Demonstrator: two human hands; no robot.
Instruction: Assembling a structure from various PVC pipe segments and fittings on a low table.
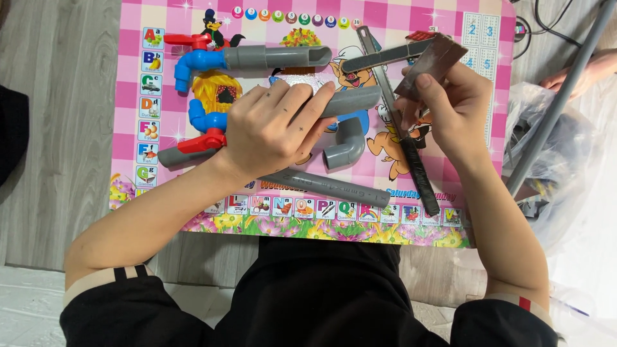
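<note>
On the pink cartoon table (pixel 450 19) | left hand (pixel 270 128): fingers curled, pressing down a short grey pipe (pixel 350 101) | right hand (pixel 453 109): thumb and fingers pinching a dark sandpaper sheet (pixel 434 61) just beside the pipe's end | grey elbow (pixel 347 144) just below | blue valve assembly (pixel 199 83) at left

So the base here is a small pink checkered table (pixel 128 115) with cartoon animals in the middle and picture tiles down the 9 o'clock edge and along 6 o'clock — it sits on grey wood-look floor (pixel 58 96). Lying on it: a grey pipe with a blue elbow (pixel 257 59) up at 11 o'clock, a grey elbow fitting (pixel 347 146) near the centre, a long grey pipe (pixel 328 187) toward 6 o'clock, and a dark flat file (pixel 411 154) running from 12 down to 4 o'clock.
</note>
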